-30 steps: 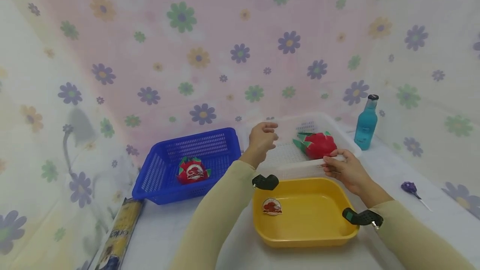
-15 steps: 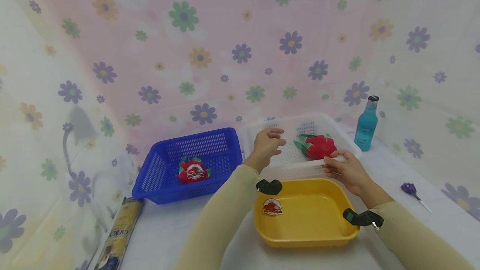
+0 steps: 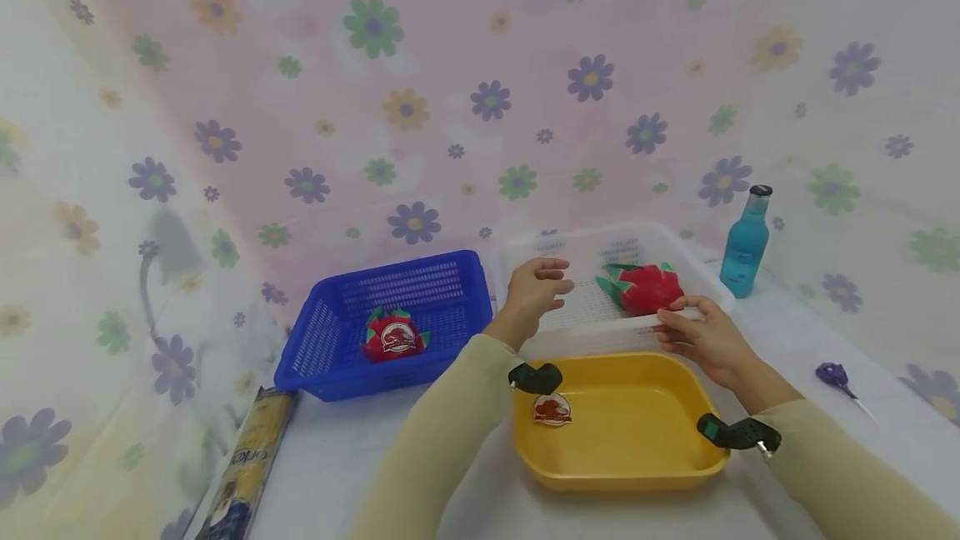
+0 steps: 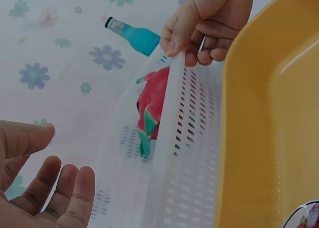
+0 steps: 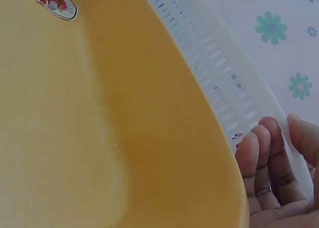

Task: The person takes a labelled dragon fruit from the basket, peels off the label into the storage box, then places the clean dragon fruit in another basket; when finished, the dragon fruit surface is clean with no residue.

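Observation:
My right hand (image 3: 705, 340) pinches the near rim of a white perforated plastic basket (image 3: 600, 334), thumb on one side and fingers on the other. Inside that basket, toward its right, lies a red dragon fruit (image 3: 649, 290) with green leafy tips. Over the basket's left part is my left hand (image 3: 534, 294); its fingers are loosely bent and hold nothing. In the left wrist view, a gap separates the left fingers (image 4: 79, 188) from the basket rim (image 4: 167, 138). In front of the basket stands a yellow tray (image 3: 622, 448) with a dragon-fruit sticker (image 3: 552, 409) in its left end.
At left, a blue basket (image 3: 330, 386) holds another dragon fruit (image 3: 393, 337) bearing a sticker. A long yellowish packet (image 3: 247, 465) lies by the left cloth wall. A blue bottle (image 3: 745, 244) stands upright at back right; a purple-wrapped lollipop (image 3: 834, 375) lies nearer on the right.
My left hand has shifted slightly right and down over the white basket. The right hand keeps its pinch on the rim. The head view has turned a little, moving the whole scene slightly right.

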